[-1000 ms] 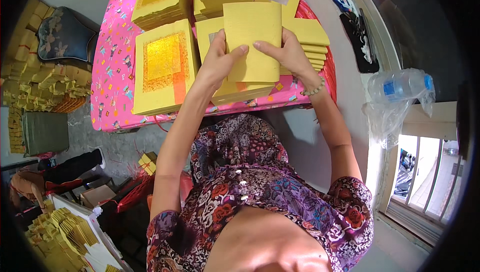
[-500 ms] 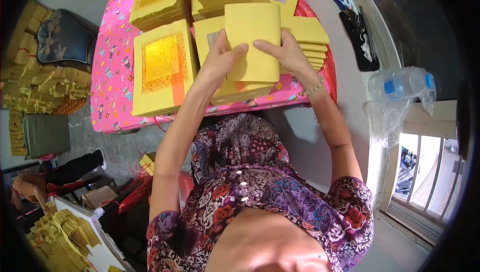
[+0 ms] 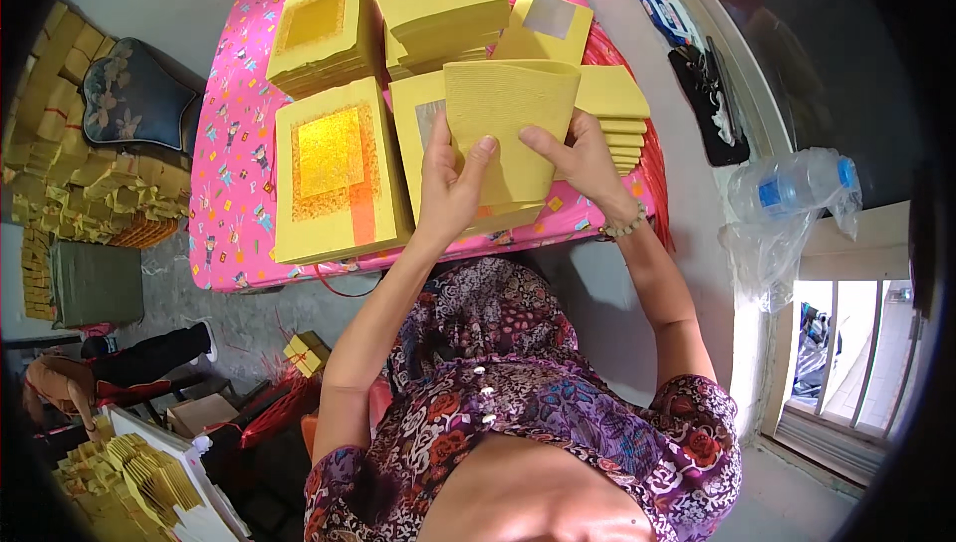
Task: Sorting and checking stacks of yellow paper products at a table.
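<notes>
A folded bundle of yellow paper [image 3: 510, 109] is held upright between my hands, its top edge curved open in a loop. My left hand [image 3: 450, 179] grips its left side with the thumb on the near face. On the other side my right hand [image 3: 586, 159], with a beaded bracelet at the wrist, presses its thumb on the same face; its fingers are behind. Under the bundle lies a stack of yellow paper with a silver patch [image 3: 428, 116]. To the left sits a thick stack with a gold square [image 3: 339, 159]. Folded yellow bundles [image 3: 617, 104] overlap at the right.
More paper stacks [image 3: 324, 29] stand farther back on the pink patterned table cover [image 3: 231, 169]. Red string [image 3: 652, 179] hangs along the table's right edge. A plastic bottle [image 3: 807, 184] rests on the right ledge. At the far left, another person [image 3: 129, 368] bends near heaped yellow paper.
The paper bundle has tipped and bowed, so its top edge now shows as an open loop. Both hands still hold its sides. The view has shifted slightly.
</notes>
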Demonstrator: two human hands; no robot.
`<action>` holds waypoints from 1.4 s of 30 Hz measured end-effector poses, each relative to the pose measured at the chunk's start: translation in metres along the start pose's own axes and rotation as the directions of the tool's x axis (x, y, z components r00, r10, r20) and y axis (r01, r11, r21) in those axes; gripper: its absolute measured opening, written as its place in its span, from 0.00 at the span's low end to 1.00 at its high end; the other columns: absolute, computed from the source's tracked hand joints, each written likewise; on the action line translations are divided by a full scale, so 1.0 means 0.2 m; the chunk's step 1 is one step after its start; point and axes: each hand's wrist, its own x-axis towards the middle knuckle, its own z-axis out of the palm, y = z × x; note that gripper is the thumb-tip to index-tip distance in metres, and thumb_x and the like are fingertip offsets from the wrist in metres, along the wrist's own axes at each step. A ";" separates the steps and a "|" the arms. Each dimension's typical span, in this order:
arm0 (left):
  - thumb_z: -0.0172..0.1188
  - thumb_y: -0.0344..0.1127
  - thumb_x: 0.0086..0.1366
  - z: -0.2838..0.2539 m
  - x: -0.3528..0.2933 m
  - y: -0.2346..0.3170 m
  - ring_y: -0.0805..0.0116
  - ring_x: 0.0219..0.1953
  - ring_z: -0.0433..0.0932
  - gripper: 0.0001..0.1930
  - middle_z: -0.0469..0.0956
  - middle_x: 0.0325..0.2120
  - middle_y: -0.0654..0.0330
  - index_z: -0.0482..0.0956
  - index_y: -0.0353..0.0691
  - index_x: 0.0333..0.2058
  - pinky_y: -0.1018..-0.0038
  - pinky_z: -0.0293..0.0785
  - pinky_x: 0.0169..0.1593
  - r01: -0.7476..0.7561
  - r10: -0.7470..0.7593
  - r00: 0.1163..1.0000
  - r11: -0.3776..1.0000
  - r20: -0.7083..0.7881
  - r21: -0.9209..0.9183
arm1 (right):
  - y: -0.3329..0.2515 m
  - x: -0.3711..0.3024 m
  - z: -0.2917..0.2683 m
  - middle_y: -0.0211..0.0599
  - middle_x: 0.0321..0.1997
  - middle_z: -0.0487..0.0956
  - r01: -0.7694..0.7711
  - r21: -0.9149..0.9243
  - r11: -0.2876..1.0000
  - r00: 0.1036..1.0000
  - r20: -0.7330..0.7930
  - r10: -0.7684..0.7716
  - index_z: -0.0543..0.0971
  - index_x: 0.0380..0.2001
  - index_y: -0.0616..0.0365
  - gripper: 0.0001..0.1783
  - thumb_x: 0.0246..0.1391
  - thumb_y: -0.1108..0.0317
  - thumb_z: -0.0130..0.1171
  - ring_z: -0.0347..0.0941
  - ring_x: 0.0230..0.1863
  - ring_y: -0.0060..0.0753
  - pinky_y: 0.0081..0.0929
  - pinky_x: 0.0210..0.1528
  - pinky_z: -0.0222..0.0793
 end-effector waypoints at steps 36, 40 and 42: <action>0.53 0.25 0.63 -0.03 0.06 0.12 0.72 0.47 0.74 0.19 0.75 0.46 0.56 0.65 0.35 0.53 0.75 0.69 0.50 0.188 -0.188 0.982 0.982 0.009 0.001 | -0.02 -0.06 -0.09 0.32 0.37 0.80 -0.151 -0.143 0.978 0.988 0.023 0.156 0.78 0.43 0.68 0.17 0.58 0.64 0.57 0.75 0.37 0.16 0.17 0.39 0.73; 0.52 0.25 0.63 -0.03 0.07 0.12 0.72 0.47 0.74 0.19 0.75 0.46 0.56 0.65 0.35 0.53 0.76 0.69 0.50 0.194 -0.194 0.981 0.981 -0.011 -0.005 | 0.00 -0.07 -0.06 0.20 0.24 0.76 -0.132 -0.064 0.989 0.991 0.009 0.133 0.81 0.36 0.66 0.15 0.56 0.62 0.59 0.63 0.22 0.06 0.11 0.20 0.57; 0.55 0.26 0.63 -0.03 0.09 0.13 0.71 0.48 0.74 0.21 0.74 0.48 0.57 0.65 0.36 0.55 0.75 0.69 0.50 0.211 -0.211 0.977 0.977 0.013 -0.021 | 0.04 -0.09 -0.06 0.20 0.24 0.76 -0.116 -0.111 0.987 0.993 0.009 0.117 0.81 0.36 0.65 0.15 0.56 0.61 0.59 0.63 0.22 0.06 0.11 0.21 0.57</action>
